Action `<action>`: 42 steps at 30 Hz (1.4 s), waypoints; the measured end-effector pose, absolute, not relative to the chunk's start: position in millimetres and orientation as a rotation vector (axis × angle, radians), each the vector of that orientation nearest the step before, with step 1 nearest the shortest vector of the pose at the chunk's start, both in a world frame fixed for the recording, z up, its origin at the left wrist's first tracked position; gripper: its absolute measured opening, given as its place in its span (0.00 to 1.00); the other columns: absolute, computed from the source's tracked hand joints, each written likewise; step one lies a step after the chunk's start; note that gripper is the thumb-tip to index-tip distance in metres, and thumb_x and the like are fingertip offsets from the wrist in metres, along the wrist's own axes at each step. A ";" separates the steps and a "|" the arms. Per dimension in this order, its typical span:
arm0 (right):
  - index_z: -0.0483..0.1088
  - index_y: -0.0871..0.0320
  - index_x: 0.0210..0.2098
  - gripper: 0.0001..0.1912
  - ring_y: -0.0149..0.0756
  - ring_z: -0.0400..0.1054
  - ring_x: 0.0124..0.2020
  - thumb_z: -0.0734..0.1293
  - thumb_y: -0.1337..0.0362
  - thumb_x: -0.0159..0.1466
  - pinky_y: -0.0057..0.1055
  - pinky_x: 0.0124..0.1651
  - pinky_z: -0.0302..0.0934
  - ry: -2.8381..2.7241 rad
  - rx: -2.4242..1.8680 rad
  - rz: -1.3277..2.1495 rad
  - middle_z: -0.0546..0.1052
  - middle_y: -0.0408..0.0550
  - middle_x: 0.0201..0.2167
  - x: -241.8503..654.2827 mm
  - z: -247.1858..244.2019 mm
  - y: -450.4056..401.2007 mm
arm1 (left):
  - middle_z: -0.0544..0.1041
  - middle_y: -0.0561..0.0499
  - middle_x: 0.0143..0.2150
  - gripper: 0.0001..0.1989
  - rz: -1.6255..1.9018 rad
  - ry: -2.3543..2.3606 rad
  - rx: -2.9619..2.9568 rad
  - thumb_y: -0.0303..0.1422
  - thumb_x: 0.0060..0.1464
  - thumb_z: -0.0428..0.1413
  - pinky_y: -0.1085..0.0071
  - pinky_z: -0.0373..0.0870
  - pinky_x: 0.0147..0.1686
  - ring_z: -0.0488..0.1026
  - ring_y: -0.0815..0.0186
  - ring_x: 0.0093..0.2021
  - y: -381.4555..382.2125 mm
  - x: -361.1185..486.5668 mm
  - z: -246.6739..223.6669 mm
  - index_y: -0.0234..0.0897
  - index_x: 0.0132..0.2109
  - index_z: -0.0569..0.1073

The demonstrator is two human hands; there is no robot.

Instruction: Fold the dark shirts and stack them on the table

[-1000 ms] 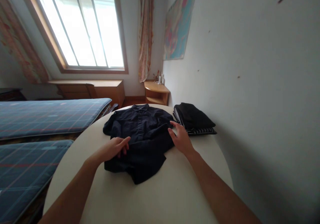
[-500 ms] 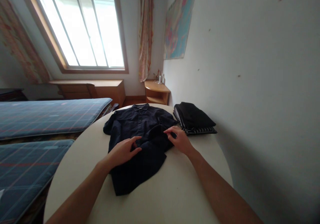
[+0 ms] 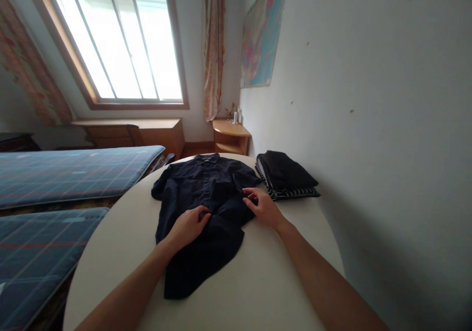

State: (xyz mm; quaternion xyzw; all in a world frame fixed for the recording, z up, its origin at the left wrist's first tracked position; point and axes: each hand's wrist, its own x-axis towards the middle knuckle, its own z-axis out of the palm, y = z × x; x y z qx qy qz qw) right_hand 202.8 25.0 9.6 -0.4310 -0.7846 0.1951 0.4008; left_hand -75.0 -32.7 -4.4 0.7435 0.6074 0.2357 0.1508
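Observation:
A dark navy short-sleeved button-up shirt (image 3: 184, 183) lies front up on the round table, its collar at the far side. The lower part is creased, and one corner of the hem reaches toward me. My left hand (image 3: 190, 226) rests over the lower middle of the shirt, thumb and fingers drawn together on the cloth near the button line. Over the shirt's right side is my right hand (image 3: 263, 208), its thumb apart from the fingers, with no cloth visibly gripped.
Folded dark clothes (image 3: 285, 173), one black-and-white striped, are stacked on the right of the cream table (image 3: 265, 282), close to the wall. Two beds with blue plaid mattresses (image 3: 73, 173) stand to the left. A desk and a corner shelf (image 3: 230, 129) are farther back.
My left hand has closed its fingers and moved slightly right. The raised fold near my right hand has flattened, and the near hem corner has shifted toward me.

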 end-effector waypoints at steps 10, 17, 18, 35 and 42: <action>0.75 0.53 0.49 0.18 0.37 0.72 0.42 0.62 0.70 0.63 0.37 0.51 0.65 -2.051 -1.024 0.463 0.79 0.48 0.44 201.5 6.1 24.4 | 0.79 0.50 0.43 0.15 0.900 1.576 2.055 0.35 0.59 0.52 0.65 0.72 0.38 0.75 0.63 0.34 -35.6 -70.7 -4.9 0.41 0.52 0.69; 0.73 0.54 0.36 0.08 0.40 0.70 0.45 0.64 0.71 0.60 0.40 0.54 0.63 -2.001 -0.983 0.341 0.76 0.48 0.41 200.6 13.7 23.9 | 0.80 0.47 0.45 0.15 0.985 1.586 2.080 0.35 0.59 0.53 0.60 0.72 0.49 0.76 0.58 0.46 -29.7 -72.7 -15.5 0.39 0.53 0.71; 0.72 0.54 0.35 0.07 0.41 0.70 0.47 0.64 0.71 0.60 0.42 0.55 0.62 -1.988 -0.969 0.318 0.76 0.49 0.43 200.8 15.4 23.3 | 0.80 0.47 0.45 0.16 0.985 1.588 2.102 0.35 0.59 0.54 0.59 0.71 0.51 0.76 0.58 0.47 -29.2 -73.2 -16.7 0.39 0.54 0.71; 0.71 0.54 0.40 0.13 0.40 0.68 0.49 0.61 0.73 0.60 0.41 0.56 0.58 -2.021 -0.922 0.291 0.78 0.48 0.44 203.7 17.1 21.2 | 0.75 0.45 0.57 0.09 0.959 1.442 2.283 0.31 0.59 0.53 0.52 0.65 0.61 0.68 0.55 0.61 -33.0 -71.2 -14.3 0.41 0.46 0.75; 0.74 0.56 0.47 0.15 0.37 0.70 0.34 0.58 0.64 0.68 0.33 0.42 0.61 -2.014 -1.157 0.355 0.76 0.44 0.29 204.5 18.3 20.5 | 0.71 0.44 0.63 0.11 0.842 1.375 2.261 0.35 0.63 0.50 0.47 0.57 0.66 0.56 0.52 0.70 -28.8 -72.5 -18.6 0.39 0.40 0.76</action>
